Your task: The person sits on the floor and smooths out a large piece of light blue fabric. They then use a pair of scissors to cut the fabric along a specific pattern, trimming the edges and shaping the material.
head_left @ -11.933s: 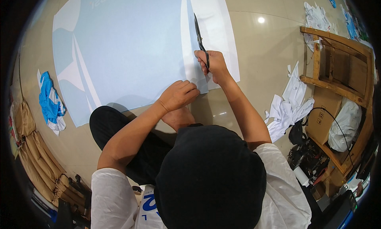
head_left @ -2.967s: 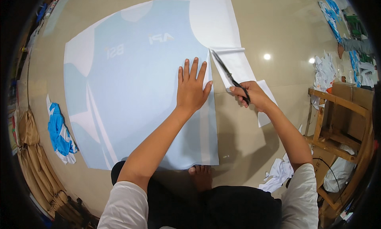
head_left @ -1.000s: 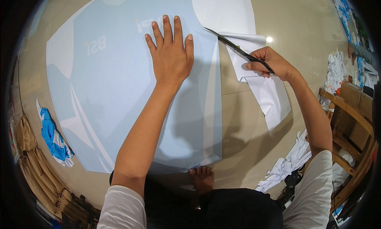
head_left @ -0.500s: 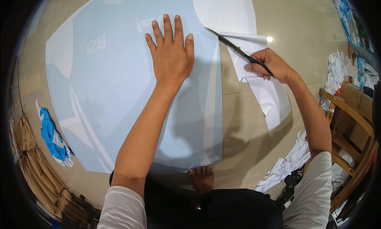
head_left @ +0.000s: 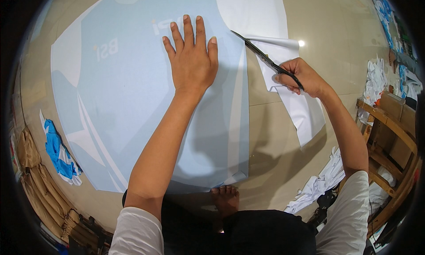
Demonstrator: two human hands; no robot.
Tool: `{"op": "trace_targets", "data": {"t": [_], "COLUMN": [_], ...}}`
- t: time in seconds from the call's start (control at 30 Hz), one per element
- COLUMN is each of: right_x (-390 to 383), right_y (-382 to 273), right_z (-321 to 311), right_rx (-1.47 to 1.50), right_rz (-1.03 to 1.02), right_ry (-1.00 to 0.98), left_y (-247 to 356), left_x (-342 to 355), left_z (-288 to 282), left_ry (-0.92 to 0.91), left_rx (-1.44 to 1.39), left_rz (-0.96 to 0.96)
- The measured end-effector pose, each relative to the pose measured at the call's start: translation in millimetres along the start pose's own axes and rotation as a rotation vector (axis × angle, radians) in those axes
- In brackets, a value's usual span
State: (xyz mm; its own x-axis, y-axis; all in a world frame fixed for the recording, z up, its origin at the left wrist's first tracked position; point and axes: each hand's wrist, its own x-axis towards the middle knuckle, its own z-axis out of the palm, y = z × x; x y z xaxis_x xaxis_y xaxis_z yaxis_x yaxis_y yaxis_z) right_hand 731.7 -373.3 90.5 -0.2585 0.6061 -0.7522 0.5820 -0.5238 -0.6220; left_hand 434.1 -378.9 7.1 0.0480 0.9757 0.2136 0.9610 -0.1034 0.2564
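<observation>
A large light-blue fabric piece with white shapes and faint mirrored lettering lies spread over the tiled floor. My left hand rests flat on it, fingers spread, near its upper middle. In my right hand is a pair of black scissors, fingers wrapped through the handles. The blades point up and left, their tip at the border between the blue fabric and the white area. A white fabric offcut, folded over at its top, hangs away to the right beneath the scissors and my right hand.
Blue-and-white scraps lie at the left, beside brown wrapped bundles. White scraps lie at the lower right, near a wooden frame with cardboard boxes. My bare foot is at the fabric's near edge.
My right hand has dropped slightly and the scissor handles have come closer together, the tip shifting a little right. My left hand stays flat in nearly the same spot.
</observation>
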Motion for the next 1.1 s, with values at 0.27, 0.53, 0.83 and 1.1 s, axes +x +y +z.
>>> {"op": "trace_targets", "data": {"t": [0.27,0.53,0.83,1.1], "right_x": [-2.2,-8.1,0.6,7.6], "right_y": [0.6,-4.5,-8.1,-11.3], "right_z": [5.9,17.9,24.5,29.3], "right_rx": [0.029,0.047,0.045,0.109], "right_rz": [0.002,0.035,-0.001,-0.013], "right_ry": [0.013,0.025,0.024,0.039], "left_y": [0.6,0.0,0.9,0.8], "left_x": [0.1,-0.5,-0.5,-0.2], "left_z": [-1.1,-1.7,-1.7,-2.2], "left_ry": [-0.006,-0.012,-0.006,0.000], "left_rx": [-0.008,-0.012,-0.020,-0.031], "left_rz": [-0.005,-0.004,0.000,0.003]}}
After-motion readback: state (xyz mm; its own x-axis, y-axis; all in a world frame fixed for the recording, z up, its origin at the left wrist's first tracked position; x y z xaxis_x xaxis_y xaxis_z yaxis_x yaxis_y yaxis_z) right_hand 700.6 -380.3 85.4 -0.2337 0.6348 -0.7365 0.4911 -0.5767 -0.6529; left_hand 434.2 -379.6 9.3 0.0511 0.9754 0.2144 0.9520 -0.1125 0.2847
